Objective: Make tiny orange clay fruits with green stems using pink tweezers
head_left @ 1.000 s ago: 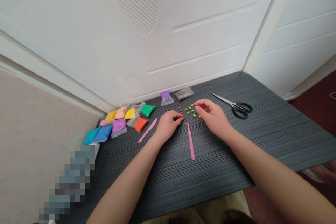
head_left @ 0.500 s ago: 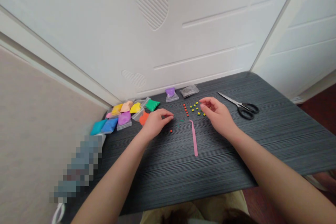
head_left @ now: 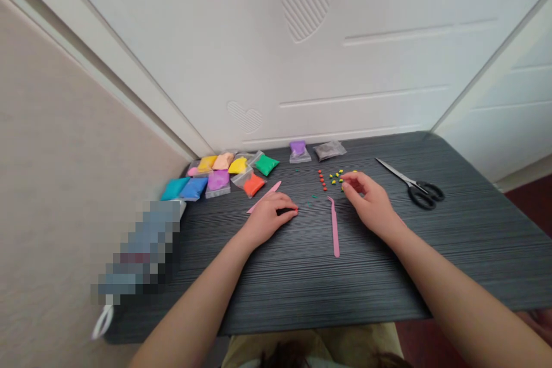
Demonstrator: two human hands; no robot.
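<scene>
My left hand (head_left: pixel 272 217) rests low over the table, thumb and index finger pinched around a small red clay ball that barely shows at the fingertips. Under that hand lies a pink flat modelling tool (head_left: pixel 272 188), partly hidden. My right hand (head_left: pixel 370 200) hovers at the yellow-and-green clay pieces (head_left: pixel 333 182) and hides some of them; its fingers are loosely curled, with thumb and index tips apart and nothing visible between them. Beside these pieces runs a short column of red clay balls (head_left: pixel 322 180). Pink bent-tip tweezers (head_left: pixel 335 230) lie between my hands.
Bags of coloured clay, among them orange (head_left: pixel 253 184), green (head_left: pixel 267 164) and blue (head_left: pixel 194 188), lie at the back left. Purple (head_left: pixel 297 148) and grey (head_left: pixel 330 150) bags lie by the white door. Black-handled scissors (head_left: pixel 411 183) are at right. Small green bits (head_left: pixel 314 196) lie near the tweezers.
My left hand has moved down toward me and taken the loose red clay ball, uncovering the pink modelling tool. My right hand stays near the yellow-and-green pieces. The camera view has shifted left.
</scene>
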